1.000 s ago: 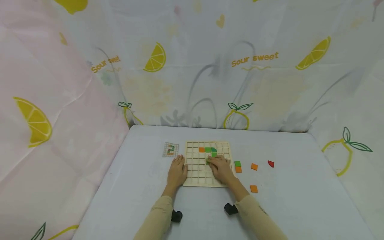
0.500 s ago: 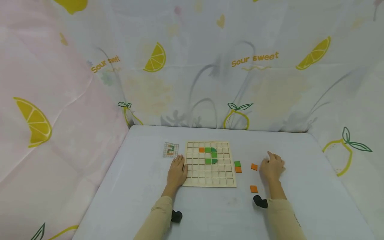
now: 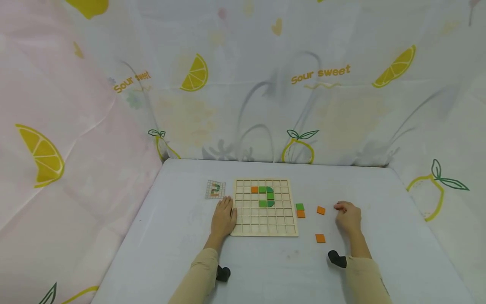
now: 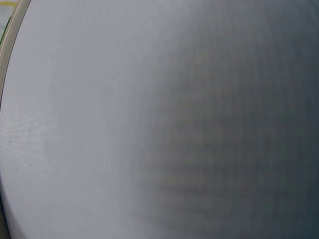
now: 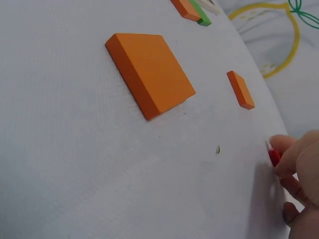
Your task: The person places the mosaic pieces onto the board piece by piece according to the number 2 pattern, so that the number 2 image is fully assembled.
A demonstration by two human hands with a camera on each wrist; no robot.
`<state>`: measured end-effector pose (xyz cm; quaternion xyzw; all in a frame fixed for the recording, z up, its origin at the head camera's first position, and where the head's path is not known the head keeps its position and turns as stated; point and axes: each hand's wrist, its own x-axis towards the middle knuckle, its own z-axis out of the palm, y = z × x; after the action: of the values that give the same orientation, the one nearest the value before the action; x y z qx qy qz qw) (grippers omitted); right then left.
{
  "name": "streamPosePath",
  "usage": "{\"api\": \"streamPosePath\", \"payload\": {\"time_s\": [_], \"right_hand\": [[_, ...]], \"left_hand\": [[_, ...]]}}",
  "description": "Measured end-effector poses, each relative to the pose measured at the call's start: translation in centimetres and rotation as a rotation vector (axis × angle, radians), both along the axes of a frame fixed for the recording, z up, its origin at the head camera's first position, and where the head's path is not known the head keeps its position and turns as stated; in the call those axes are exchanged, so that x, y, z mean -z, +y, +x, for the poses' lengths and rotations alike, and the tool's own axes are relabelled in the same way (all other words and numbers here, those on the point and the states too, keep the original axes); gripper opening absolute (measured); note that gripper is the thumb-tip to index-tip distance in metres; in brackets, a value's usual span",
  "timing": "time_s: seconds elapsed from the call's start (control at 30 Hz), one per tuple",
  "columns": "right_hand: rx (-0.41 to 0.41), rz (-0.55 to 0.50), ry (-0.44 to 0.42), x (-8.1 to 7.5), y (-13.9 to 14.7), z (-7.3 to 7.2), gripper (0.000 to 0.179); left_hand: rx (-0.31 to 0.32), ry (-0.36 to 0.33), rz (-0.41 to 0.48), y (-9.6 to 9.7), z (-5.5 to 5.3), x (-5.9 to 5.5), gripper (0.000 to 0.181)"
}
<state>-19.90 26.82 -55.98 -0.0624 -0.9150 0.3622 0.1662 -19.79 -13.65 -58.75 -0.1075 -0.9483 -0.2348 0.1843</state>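
At the right of the table, my right hand (image 3: 348, 217) pinches a red quarter-round tile (image 5: 274, 157) between thumb and fingers. In the head view that tile is hidden by the hand. My left hand (image 3: 224, 217) lies with straight fingers along the left edge of a wooden grid board (image 3: 262, 228). Set in the board's upper cells are an orange square tile (image 3: 254, 190), green square tiles (image 3: 270, 196) and dark green rounded tiles (image 3: 271, 204), forming a hook shape. A small pattern card (image 3: 215, 189) with a coloured figure 2 lies left of the board.
Right of the board, a green tile (image 3: 300, 206) touches an orange tile (image 3: 301, 214). Two more orange squares, one farther back (image 3: 320, 210) and one nearer (image 3: 320, 238), lie between board and right hand. A printed cloth (image 3: 243, 105) stands behind the white table.
My right hand has left the board, where a dark green rounded tile now shows, and moved right to the red tile. It has since drawn slightly nearer. My left hand stays put.
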Motion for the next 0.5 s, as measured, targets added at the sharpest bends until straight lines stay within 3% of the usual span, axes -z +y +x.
{"api": "streamPosePath", "payload": {"time_s": [0.13,0.23,0.33,0.5], "right_hand": [[0.099,-0.146,-0.035,-0.11,-0.15,0.34,0.027],[0.175,-0.197,-0.110,-0.22,-0.32,0.62,0.039],[0.173,-0.159,-0.161,-0.26,-0.45,0.67,0.049],[0.138,-0.087,-0.131,-0.52,-0.65,0.54,0.037]], "left_hand": [[0.001,-0.006,0.003,0.02,-0.08,0.07,0.041],[-0.005,-0.017,-0.006,0.02,-0.16,0.06,0.042],[-0.009,-0.020,-0.006,0.00,-0.20,0.10,0.042],[-0.004,-0.026,-0.008,-0.02,-0.12,0.13,0.042]]}}
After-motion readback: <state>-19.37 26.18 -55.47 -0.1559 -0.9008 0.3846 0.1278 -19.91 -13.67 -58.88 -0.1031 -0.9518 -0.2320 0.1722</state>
